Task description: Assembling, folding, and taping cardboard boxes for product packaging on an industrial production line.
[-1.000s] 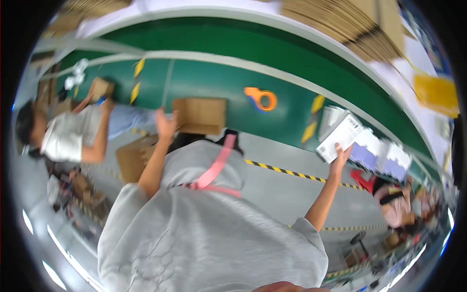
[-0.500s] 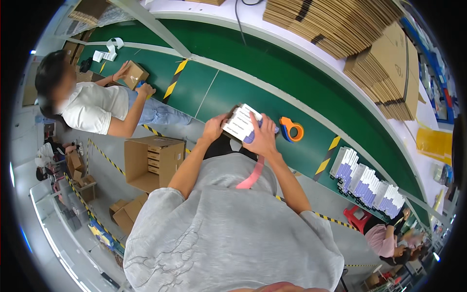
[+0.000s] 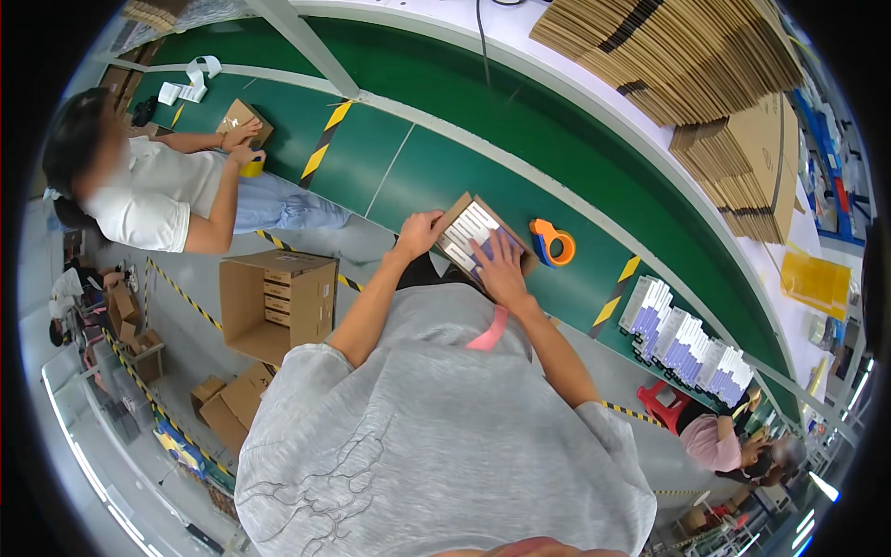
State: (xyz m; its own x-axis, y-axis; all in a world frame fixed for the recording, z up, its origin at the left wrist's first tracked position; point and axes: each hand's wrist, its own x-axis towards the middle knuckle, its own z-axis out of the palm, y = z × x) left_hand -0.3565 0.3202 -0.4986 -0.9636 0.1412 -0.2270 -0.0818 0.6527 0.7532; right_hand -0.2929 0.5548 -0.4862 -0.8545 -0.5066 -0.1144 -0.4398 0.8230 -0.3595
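Note:
A small cardboard box (image 3: 451, 210) lies at the near edge of the green bench in front of me. It is filled with a row of slim white-and-purple boxes (image 3: 467, 228). My left hand (image 3: 419, 234) grips the cardboard box at its left side, its fingers curled against the wall. My right hand (image 3: 502, 269) lies over the slim boxes with its fingers spread, pressing on their purple part. Just right of the box stands an orange-and-blue tape dispenser (image 3: 559, 246).
More white-and-purple boxes (image 3: 682, 342) stand in rows farther right. Flattened cartons (image 3: 650, 56) are stacked on the shelf. At the left a co-worker (image 3: 167, 190) handles a carton (image 3: 243, 123). A large open carton (image 3: 278, 302) stands behind on the left.
The slim boxes have gone down into the cardboard box, which now sits flatter on the bench edge. My right hand has changed from gripping them to lying spread on top.

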